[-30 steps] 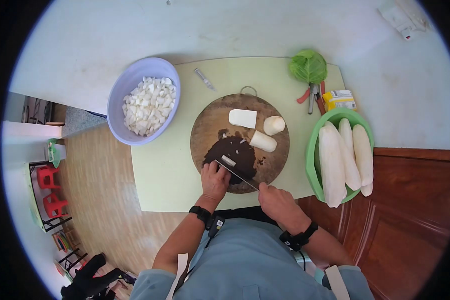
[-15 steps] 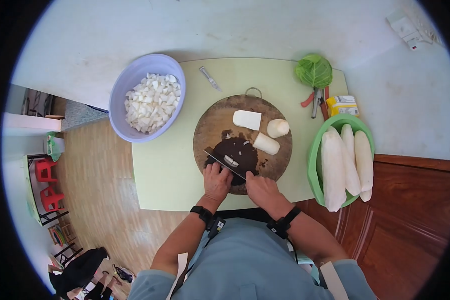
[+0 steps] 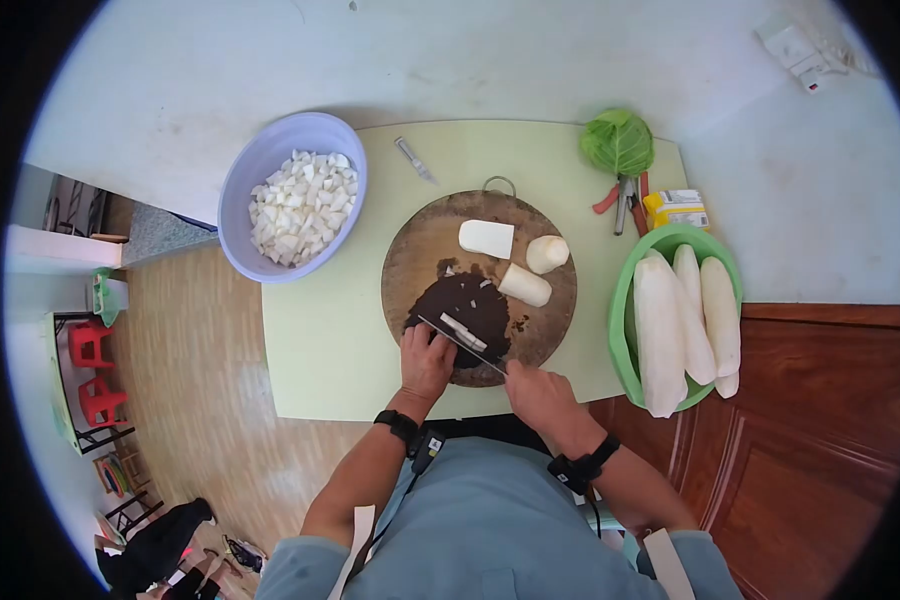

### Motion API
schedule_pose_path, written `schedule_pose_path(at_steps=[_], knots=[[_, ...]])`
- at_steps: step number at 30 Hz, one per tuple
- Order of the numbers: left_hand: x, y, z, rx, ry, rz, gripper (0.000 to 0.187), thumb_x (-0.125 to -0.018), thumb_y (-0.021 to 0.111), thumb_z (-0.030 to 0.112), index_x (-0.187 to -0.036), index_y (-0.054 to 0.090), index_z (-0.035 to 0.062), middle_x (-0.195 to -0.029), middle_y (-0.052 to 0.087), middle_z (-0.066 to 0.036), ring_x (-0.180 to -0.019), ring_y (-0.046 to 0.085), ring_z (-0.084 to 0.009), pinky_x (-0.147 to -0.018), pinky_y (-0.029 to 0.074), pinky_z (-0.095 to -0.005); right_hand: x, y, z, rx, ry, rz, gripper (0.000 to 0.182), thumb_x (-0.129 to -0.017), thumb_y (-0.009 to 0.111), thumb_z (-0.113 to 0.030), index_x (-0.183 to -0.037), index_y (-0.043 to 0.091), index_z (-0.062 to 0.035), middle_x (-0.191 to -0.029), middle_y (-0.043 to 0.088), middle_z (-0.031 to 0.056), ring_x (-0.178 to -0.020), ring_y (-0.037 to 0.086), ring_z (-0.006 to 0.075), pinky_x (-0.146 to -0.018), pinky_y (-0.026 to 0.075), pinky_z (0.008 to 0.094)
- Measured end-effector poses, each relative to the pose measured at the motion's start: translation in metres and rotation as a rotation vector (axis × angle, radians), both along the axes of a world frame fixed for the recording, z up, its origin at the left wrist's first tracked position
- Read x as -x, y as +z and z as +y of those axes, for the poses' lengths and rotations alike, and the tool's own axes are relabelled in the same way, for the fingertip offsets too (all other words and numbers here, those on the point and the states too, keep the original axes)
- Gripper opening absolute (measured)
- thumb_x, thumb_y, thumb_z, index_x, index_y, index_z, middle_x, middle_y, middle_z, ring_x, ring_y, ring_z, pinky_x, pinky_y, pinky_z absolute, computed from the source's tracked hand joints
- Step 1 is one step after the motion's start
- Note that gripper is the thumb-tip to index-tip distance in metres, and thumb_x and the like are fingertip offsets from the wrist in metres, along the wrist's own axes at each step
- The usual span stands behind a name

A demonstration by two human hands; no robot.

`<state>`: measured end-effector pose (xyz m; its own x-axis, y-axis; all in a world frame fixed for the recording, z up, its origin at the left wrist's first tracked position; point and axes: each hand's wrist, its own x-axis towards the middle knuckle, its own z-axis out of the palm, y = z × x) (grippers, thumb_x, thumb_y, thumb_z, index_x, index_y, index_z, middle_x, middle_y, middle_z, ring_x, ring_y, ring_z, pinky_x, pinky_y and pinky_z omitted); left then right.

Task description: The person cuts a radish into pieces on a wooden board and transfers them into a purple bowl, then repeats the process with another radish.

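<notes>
My right hand (image 3: pixel 545 398) is wrapped round the handle of a kitchen knife (image 3: pixel 482 358), whose blade slants across the near part of a round wooden chopping board (image 3: pixel 410 250). Behind the blade, the fingers of my left hand (image 3: pixel 427 362) are bent down close to it; whatever they press on is hidden. White radish strips (image 3: pixel 463 333) lie along the blade's far side, on a dark wet patch of wood. Farther back on the board are a cut radish half (image 3: pixel 486 239) and two radish chunks, one upright (image 3: pixel 547 254) and one lying (image 3: pixel 525 285).
A lavender basin (image 3: pixel 232 200) of white radish cubes stands left. Peeled radishes (image 3: pixel 662 330) fill a green basin (image 3: pixel 620 350) at right. Behind are a small peeling knife (image 3: pixel 414 160), a cabbage (image 3: pixel 617 142), red-handled scissors (image 3: pixel 623 205) and a yellow packet (image 3: pixel 677 208). A person (image 3: pixel 155 545) is at lower left.
My right hand and the knife handle have shifted slightly right and toward me. The radish strips beside the blade show longer and more spread than before. My left hand has moved slightly left.
</notes>
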<state>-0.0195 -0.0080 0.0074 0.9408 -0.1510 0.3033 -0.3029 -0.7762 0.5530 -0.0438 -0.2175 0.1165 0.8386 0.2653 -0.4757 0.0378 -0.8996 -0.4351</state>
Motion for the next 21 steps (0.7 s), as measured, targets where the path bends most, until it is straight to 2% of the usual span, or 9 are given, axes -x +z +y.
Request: schedule_pose_path(at_steps=[4,12,21], knots=[[0.001,0.003,0.0,-0.004,0.0,0.024,0.024,-0.073,0.076,0.008,-0.096,0.069,0.0104,-0.101,0.058,-0.011,-0.09,0.054,-0.0323,-0.078,0.045,-0.0439,0.01,0.0,-0.006,0.009,0.036,-0.041,0.011,-0.092,0.05,-0.011,-0.092,0.052,-0.0009,-0.078,0.067,0.0206,-0.072,0.069,0.0413,-0.062,0.055,0.0534],[0.0,0.001,0.001,-0.013,0.007,0.02,0.025,-0.071,0.077,0.011,-0.095,0.07,0.0113,-0.105,0.061,-0.011,-0.092,0.055,-0.0324,-0.08,0.047,-0.0441,0.013,0.011,-0.011,0.068,0.075,-0.02,0.009,-0.091,0.05,-0.009,-0.091,0.052,-0.0002,-0.077,0.067,0.0212,-0.07,0.07,0.0402,-0.06,0.055,0.0514],[0.0,0.003,0.001,-0.009,0.01,0.057,0.032,-0.07,0.078,0.012,-0.101,0.071,0.0134,-0.109,0.061,-0.011,-0.094,0.056,-0.0323,-0.081,0.046,-0.0453,0.006,0.012,-0.005,0.078,0.075,0.025,0.007,-0.091,0.05,-0.006,-0.093,0.053,-0.0006,-0.078,0.068,0.0229,-0.071,0.07,0.0417,-0.062,0.056,0.0515]])
